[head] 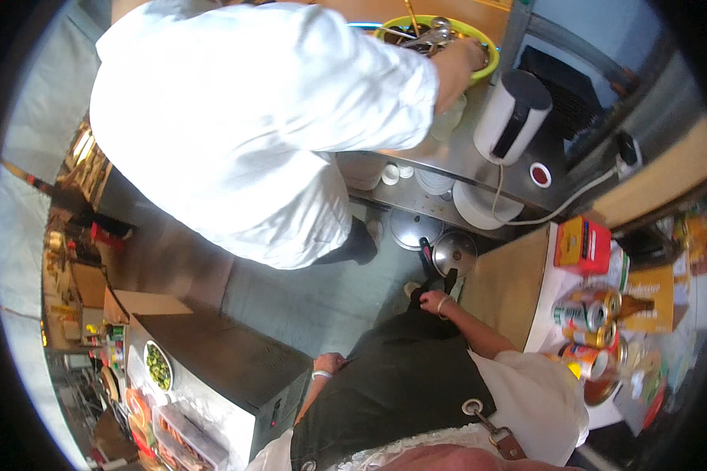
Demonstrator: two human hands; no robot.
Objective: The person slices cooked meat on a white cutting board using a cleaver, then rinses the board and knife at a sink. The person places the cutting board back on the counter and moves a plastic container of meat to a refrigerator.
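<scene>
My left hand, with a white band at its wrist, is curled against the left edge of the dark apron I wear. On the other side, my right hand is closed on dark apron cloth, and a pale bracelet circles that wrist. Beyond it, two round metal lids with dark handles stand low by the shelf. A co-worker in a white top bends over the steel counter, one hand in a yellow-green basin of metal utensils.
A white kettle and a small dish of red sauce stand on the counter, above stacked plates. Drink cans and a red box line my right. To my left are a plate of greens and a clear food container.
</scene>
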